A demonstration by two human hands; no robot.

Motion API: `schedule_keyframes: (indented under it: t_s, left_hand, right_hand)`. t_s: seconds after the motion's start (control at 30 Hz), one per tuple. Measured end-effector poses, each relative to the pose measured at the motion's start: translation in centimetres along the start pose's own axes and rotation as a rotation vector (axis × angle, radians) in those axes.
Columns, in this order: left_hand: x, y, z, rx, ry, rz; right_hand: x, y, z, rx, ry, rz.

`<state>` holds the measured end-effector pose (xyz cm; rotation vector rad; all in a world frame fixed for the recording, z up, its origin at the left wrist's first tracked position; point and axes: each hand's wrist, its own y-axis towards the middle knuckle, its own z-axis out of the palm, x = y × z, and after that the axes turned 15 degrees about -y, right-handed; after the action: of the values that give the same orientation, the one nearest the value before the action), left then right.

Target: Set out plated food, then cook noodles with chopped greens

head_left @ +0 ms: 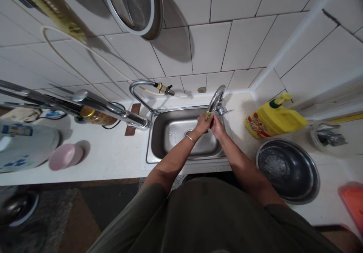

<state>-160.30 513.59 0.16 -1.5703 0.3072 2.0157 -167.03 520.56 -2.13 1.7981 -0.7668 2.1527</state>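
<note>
Both my hands meet over the steel sink [170, 132], right under the spout of the chrome tap [217, 98]. My left hand [203, 123] wears a thin bracelet at the wrist and its fingers close around a small green-yellow thing [209, 114] at the spout's end. My right hand [217, 127] presses against the left one with curled fingers; what it grips is hidden. I cannot tell whether water runs.
A second chrome tap [141, 94] with a hose stands at the sink's back left. A yellow detergent jug [273, 118] and a dark metal basin [287, 169] sit on the right counter. A pink bowl [65, 156] sits on the left counter.
</note>
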Motion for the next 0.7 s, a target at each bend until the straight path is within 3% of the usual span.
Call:
schedule_keyframes:
  t_s: [0.07, 0.13, 0.27, 0.4, 0.57, 0.7]
  left_hand:
    - [-0.3, 0.4, 0.1, -0.045, 0.192, 0.099]
    - [-0.2, 0.6, 0.2, -0.073, 0.244, 0.129]
    - [0.3, -0.1, 0.3, 0.053, -0.034, -0.014]
    - [0.1, -0.8, -0.1, 0.089, -0.346, -0.148]
    - [0.0, -0.8, -0.7, 0.067, -0.384, -0.255]
    - [0.4, -1.1, -1.2, 0.128, -0.407, -0.246]
  right_hand:
    - [-0.4, -0.5, 0.1, -0.003, -0.020, -0.077]
    - [-0.8, -0.8, 0.0, -0.017, -0.101, -0.155]
    - [-1.2, -0.5, -0.6, -0.045, -0.315, -0.150]
    - [-1.3, -0.4, -0.7, -0.048, -0.301, -0.089]
    - [-1.0, -1.3, -0.6, 0.059, -0.240, 0.000]
    - [-0.4, -1.5, -0.4, 0.065, -0.165, 0.010]
